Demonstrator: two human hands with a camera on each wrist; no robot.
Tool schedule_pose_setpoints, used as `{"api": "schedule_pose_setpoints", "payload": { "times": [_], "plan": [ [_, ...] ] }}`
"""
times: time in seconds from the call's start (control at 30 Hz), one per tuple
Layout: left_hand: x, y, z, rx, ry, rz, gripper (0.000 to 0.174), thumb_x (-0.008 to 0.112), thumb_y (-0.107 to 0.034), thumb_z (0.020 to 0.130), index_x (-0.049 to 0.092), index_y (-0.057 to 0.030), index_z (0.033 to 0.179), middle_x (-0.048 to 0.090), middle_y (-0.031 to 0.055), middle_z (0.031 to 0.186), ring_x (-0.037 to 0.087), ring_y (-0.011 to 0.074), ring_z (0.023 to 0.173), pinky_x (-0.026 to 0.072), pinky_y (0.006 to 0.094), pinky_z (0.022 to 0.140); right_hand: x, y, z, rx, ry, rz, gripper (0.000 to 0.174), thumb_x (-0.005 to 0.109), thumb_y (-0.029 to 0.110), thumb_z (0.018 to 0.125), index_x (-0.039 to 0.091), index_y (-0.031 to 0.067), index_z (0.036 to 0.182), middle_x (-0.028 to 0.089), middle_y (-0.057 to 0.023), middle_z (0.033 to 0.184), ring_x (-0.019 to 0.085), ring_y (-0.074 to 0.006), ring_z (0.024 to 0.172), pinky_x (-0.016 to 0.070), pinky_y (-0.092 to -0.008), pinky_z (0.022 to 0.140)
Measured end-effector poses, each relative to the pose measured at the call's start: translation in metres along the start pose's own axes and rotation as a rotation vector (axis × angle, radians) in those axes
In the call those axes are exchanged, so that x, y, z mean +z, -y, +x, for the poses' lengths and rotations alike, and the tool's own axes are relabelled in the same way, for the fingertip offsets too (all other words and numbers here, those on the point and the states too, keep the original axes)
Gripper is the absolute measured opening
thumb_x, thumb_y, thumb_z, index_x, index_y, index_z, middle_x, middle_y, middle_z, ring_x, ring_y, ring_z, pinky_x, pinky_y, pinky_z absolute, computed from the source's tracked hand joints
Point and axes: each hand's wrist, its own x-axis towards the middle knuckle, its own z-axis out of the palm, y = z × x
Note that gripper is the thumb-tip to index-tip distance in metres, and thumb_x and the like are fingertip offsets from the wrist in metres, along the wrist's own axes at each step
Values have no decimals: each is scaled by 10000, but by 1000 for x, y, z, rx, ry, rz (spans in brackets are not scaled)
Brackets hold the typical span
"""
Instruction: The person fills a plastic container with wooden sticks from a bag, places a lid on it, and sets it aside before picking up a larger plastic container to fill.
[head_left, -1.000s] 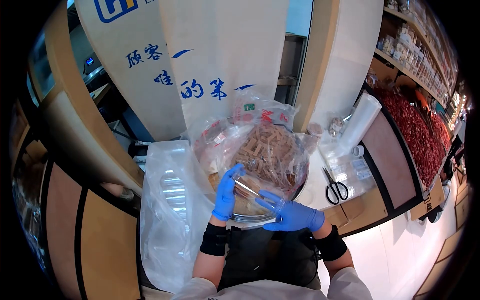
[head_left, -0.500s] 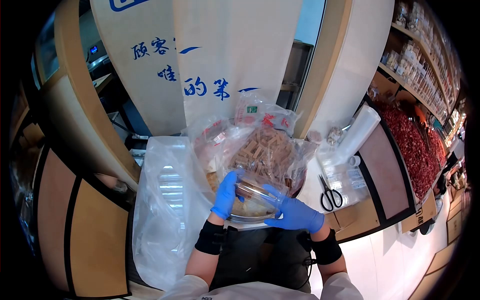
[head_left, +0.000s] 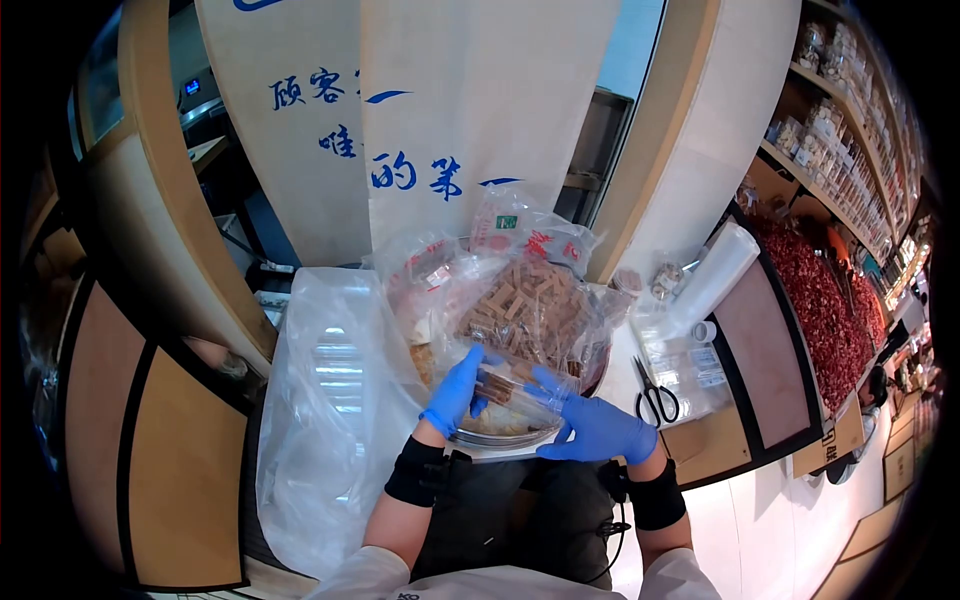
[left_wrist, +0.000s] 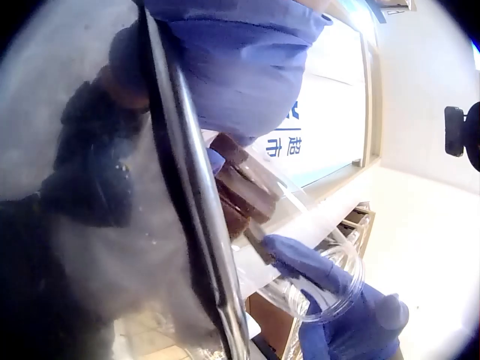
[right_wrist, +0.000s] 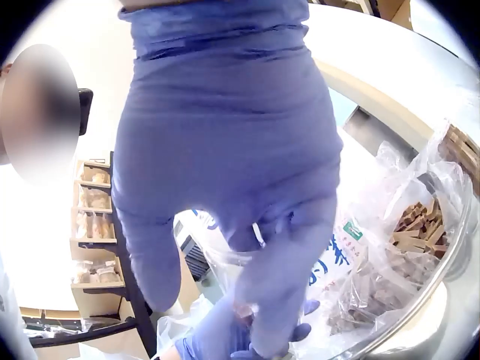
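My gloved left hand (head_left: 455, 393) grips a clear plastic jar (head_left: 541, 393), tilted on its side over the large metal basin (head_left: 510, 440). Flat brown pieces (left_wrist: 253, 196) lie inside it, toward its left end in the head view. The round mouth of the jar faces my gloved right hand (head_left: 608, 430). Extended fingers of that hand reach in through the mouth, one fingertip right at a brown piece in the left wrist view. Its thumb points away, outside the jar. Behind both hands, a clear bag holds a heap of brown sticks (head_left: 530, 310).
Scissors (head_left: 657, 400) lie on the counter to the right, beside flat plastic bags (head_left: 700, 375) and a plastic roll (head_left: 715, 270). On the left stands a large translucent bag (head_left: 330, 440) with clear containers inside. A red heap (head_left: 820, 290) lies farther right.
My view has turned slightly, shifting the counter items. The jar sits a little lower and farther right, and brown pieces inside it have shifted. The right hand's fingers stay at its mouth.
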Motion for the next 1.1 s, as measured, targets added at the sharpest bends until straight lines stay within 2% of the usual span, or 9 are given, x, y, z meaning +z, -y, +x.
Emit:
{"api": "schedule_pose_setpoints", "payload": {
  "times": [0.07, 0.17, 0.27, 0.33, 0.43, 0.57, 0.73, 0.83, 1.1],
  "plan": [
    [2, -5, -2, -94, 88, 43, 587, 405, -588, 956, 613, -53, 1075, 504, 35, 603, 469, 119, 434, 320, 254, 372, 9, -22, 7, -117, 0, -65, 823, 762, 306, 802, 337, 123, 1482, 223, -168, 1565, 507, -347, 1262, 442, -418, 1014],
    [0, 0, 3, -138, 66, 53, 595, 408, -600, 950, 611, -54, 1072, 507, 30, 613, 452, 118, 430, 305, 255, 371, 13, -33, 14, -400, -171, -239, 805, 762, 270, 808, 344, 181, 1490, 200, -152, 1583, 679, -211, 806, 558, -299, 715],
    [0, -3, 1, -102, 46, 35, 580, 417, -590, 950, 606, -55, 1073, 512, 36, 618, 467, 119, 438, 310, 256, 374, 5, -5, 4, -28, -3, -53, 832, 753, 364, 806, 333, 137, 1488, 371, -193, 1491, 523, -339, 1241, 440, -397, 1012],
    [-2, 7, 7, -57, 3, 7, 569, 417, -579, 954, 601, -56, 1080, 522, 41, 647, 473, 121, 438, 317, 256, 378, 2, 5, -1, 310, -22, 100, 804, 731, 368, 827, 333, 139, 1487, 514, -207, 1369, 666, -284, 917, 520, -363, 859],
    [1, 1, 2, -23, -25, -59, 548, 416, -554, 966, 597, -55, 1103, 534, 46, 707, 489, 119, 457, 339, 254, 393, 9, -13, -10, 203, -38, 114, 789, 712, 356, 846, 316, 142, 1494, 587, -197, 1273, 645, -222, 679, 537, -332, 735],
    [5, -4, -9, 85, 132, 157, 530, 358, -490, 1001, 584, -56, 1204, 555, 43, 783, 514, 115, 529, 365, 242, 434, 7, -18, -1, 234, 145, 90, 791, 698, 351, 856, 293, 141, 1502, 552, -205, 1316, 662, -238, 758, 529, -346, 796],
    [0, 1, -8, 147, 152, 139, 479, 357, -445, 1009, 570, -88, 1247, 566, 30, 839, 519, 93, 570, 372, 235, 453, 19, -48, 5, -253, 1, 4, 826, 695, 347, 855, 252, 131, 1517, 463, -220, 1414, 662, -269, 849, 499, -365, 874],
    [-1, 5, -3, 194, 75, 52, 448, 381, -433, 1006, 582, -113, 1245, 532, 1, 817, 498, 79, 558, 359, 226, 451, -6, 4, -8, 227, 141, 81, 841, 703, 312, 848, 241, 97, 1516, 494, -209, 1388, 653, -221, 877, 505, -337, 845],
    [-2, 1, -6, 237, 4, -66, 460, 356, -412, 1009, 550, -108, 1294, 588, 3, 894, 514, 62, 603, 353, 205, 456, -12, -29, -40, 102, -129, 581, 670, 609, 100, 823, 382, 17, 1448, 520, -152, 1389, 615, -188, 979, 488, -324, 867]
  ]
}}
